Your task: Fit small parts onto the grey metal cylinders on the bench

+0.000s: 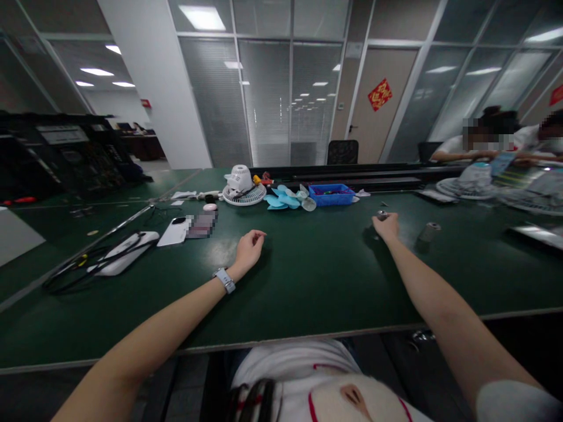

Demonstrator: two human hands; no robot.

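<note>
My right hand is closed round a small grey metal cylinder, whose top shows above the fingers, over the right part of the green table. To the right of that hand, a second metal cylinder stands on the table. My left hand, with a watch on the wrist, rests at the middle left of the table, its fingers curled. Whether anything is between those fingers cannot be made out.
At the back are a white fan part, light blue fan blades and a blue basket. Phones, a white device and black cable lie left. People sit at the far right.
</note>
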